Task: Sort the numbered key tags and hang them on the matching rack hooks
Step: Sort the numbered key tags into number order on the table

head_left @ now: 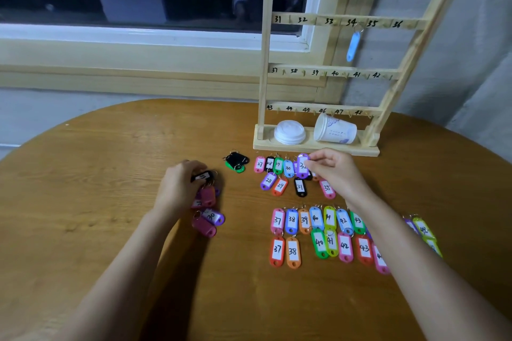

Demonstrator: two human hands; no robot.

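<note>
Wooden tabletop [110, 257] before the rack [264, 63]: one blue tag [353, 46] hung, dozens unhung. Right grip [335, 171] pinches a purple tag [302, 166]; left grip [180, 188] clutches a black tag [203, 176].

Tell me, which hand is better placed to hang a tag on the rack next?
Probably the right hand: it pinches the purple tag just in front of the rack. The left hand grips a black tag farther off, over the unsorted pile.
</note>
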